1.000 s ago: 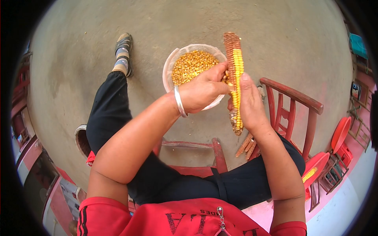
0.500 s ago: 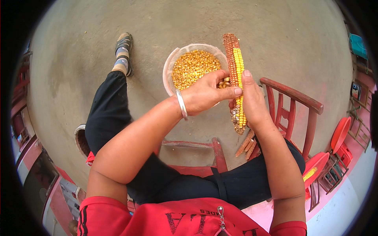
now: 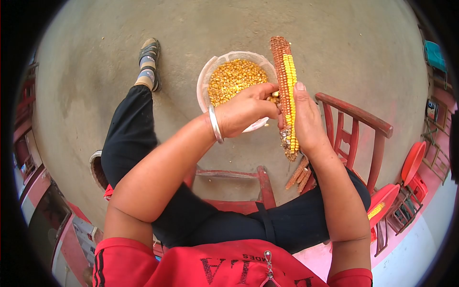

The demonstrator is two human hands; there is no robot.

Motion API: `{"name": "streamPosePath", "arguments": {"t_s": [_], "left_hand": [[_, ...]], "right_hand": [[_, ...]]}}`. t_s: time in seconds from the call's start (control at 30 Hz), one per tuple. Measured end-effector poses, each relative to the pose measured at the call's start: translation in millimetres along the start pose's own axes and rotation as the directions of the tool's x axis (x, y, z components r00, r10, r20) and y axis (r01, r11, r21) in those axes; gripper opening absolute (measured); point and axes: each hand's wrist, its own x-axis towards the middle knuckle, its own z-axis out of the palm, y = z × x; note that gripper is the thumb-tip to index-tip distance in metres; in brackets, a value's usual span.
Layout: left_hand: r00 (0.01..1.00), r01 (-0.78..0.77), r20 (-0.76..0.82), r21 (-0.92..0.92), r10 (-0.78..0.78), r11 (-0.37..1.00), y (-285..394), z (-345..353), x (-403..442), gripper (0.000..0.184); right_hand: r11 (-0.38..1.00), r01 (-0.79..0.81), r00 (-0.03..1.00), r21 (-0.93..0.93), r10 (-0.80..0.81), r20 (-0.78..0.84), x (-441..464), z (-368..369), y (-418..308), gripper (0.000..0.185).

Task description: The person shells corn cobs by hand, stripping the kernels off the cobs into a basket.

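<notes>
My right hand [image 3: 308, 117] is closed around an ear of corn [image 3: 289, 91], held upright at a slight tilt. Much of the ear is bare reddish cob, while rows of yellow kernels remain along its right side. My left hand [image 3: 241, 110], with a silver bangle at the wrist, is curled just left of the ear. Loose corn kernels [image 3: 274, 97] show in its fingers; the palm is hidden. Below the hands on the floor stands a pale plastic basket [image 3: 204, 86] holding many yellow kernels, partly covered by my left hand.
Stripped cobs [image 3: 300, 173] lie on the floor near my right leg. A red wooden chair [image 3: 354, 115] stands to the right, and a red wooden frame [image 3: 265, 186] is between my legs. Red stools [image 3: 413, 162] and pink wall are at far right.
My left thumb has come off the kernels, and the left hand has drawn slightly left and down from the ear. My right hand and the ear have hardly moved.
</notes>
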Motion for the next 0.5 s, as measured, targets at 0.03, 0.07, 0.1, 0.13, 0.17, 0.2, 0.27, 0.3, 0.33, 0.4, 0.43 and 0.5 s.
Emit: {"name": "streamPosePath", "arguments": {"t_s": [0.03, 0.07, 0.1, 0.13, 0.17, 0.2, 0.27, 0.3, 0.33, 0.4, 0.43, 0.5], "left_hand": [[1.0, 0.0, 0.0, 0.0, 0.0, 1.0, -0.8, 1.2, 0.2, 0.059], [0.999, -0.044, -0.029, 0.079, 0.046, 0.996, -2.6, 3.6, 0.6, 0.062], [0.994, -0.085, -0.054, 0.158, 0.094, 0.984, -4.0, 4.8, 1.0, 0.065], [0.994, -0.085, -0.053, 0.158, 0.094, 0.984, -5.3, 4.1, 1.7, 0.065], [0.996, -0.072, -0.041, 0.139, 0.078, 0.988, -6.8, 2.8, 2.4, 0.066], [0.998, -0.058, -0.029, 0.12, 0.062, 0.991, -7.0, 2.2, 2.6, 0.067], [0.999, -0.046, -0.013, 0.111, 0.048, 0.993, -6.4, -0.2, 1.6, 0.066], [0.999, -0.036, 0.004, 0.102, 0.036, 0.994, -5.9, -1.2, 1.1, 0.064], [0.999, -0.037, 0.004, 0.101, 0.037, 0.994, -6.1, -2.2, 0.8, 0.064], [1.0, -0.012, 0.002, 0.145, 0.012, 0.989, -7.3, -4.0, 0.7, 0.062], [1.0, -0.013, 0.002, 0.144, 0.013, 0.989, -8.1, -4.9, 1.0, 0.062], [0.999, -0.044, 0.006, 0.281, 0.044, 0.959, -8.0, -5.2, 1.4, 0.06]], "right_hand": [[1.0, 0.004, 1.0, 0.03, -0.004, -0.009, 0.2, 0.2, 0.0, 0.06], [0.998, 0.008, 1.0, 0.06, -0.007, -0.018, 0.2, 0.1, 0.2, 0.061], [0.998, 0.008, 1.0, 0.06, -0.007, -0.019, 1.3, -0.1, 2.0, 0.061], [0.999, 0.017, 0.999, 0.036, -0.015, -0.039, 3.4, -0.3, 5.4, 0.061], [1.0, 0.025, 0.998, 0.011, -0.025, -0.058, 4.6, -0.6, 7.4, 0.06], [1.0, 0.024, 0.998, 0.012, -0.024, -0.058, 4.3, -0.9, 7.7, 0.06], [1.0, 0.001, 1.0, 0.011, -0.001, -0.016, 3.4, -1.2, 8.5, 0.061], [1.0, 0.001, 1.0, 0.01, 0.0, -0.015, 2.8, -0.7, 7.3, 0.061], [1.0, -0.005, 1.0, -0.014, 0.005, -0.017, 2.0, 0.1, 5.1, 0.061], [0.999, -0.011, 1.0, -0.038, 0.01, -0.018, 2.2, 1.2, 5.7, 0.061], [0.999, 0.002, 1.0, -0.039, -0.004, -0.031, 3.7, 1.7, 9.0, 0.061], [0.999, 0.017, 0.999, -0.041, -0.018, -0.042, 4.3, 2.1, 7.7, 0.061]]}}
